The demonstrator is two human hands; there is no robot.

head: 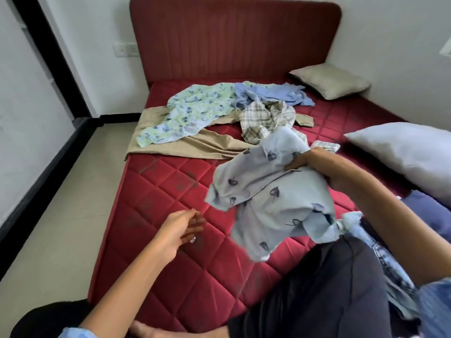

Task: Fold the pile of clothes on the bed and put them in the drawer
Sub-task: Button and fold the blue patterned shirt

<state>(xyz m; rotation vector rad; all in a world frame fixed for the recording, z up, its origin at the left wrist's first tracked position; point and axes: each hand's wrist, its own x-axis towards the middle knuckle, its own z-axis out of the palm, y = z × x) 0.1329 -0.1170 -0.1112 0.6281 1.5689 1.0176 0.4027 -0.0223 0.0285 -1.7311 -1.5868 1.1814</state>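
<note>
Holding a pale blue printed shirt (pixel 266 191) up off the bed (pixel 170 240), the right hand (pixel 301 161) has its grip curled over the shirt's upper edge near the collar; thumb visible on the front, other fingers hidden behind the cloth. The shirt hangs crumpled below that grip, its lower end over the person's dark trouser leg (pixel 317 289).

Left hand (pixel 181 229) is low and left of the shirt, apart from it, fingers straight and loosely spread, holding nothing, hovering just above the red quilted mattress; slightly blurred.

Beyond the right grip, toward the headboard (pixel 234 37), is the rest of the pile: plaid shirt (pixel 266 118) nearest, plain blue garment (pixel 268 95) behind it, floral green-blue garment (pixel 190 111) to the left lying over tan trousers (pixel 190 142).

Right of the right grip: large white pillow (pixel 402 152) near the forearm, beige pillow (pixel 329 80) farther back by the wall.

Open mattress between the left hand and the pile, and around the left hand. Left bed edge runs just beyond the left hand, floor (pixel 61 203) past it. Drawer not in view.
</note>
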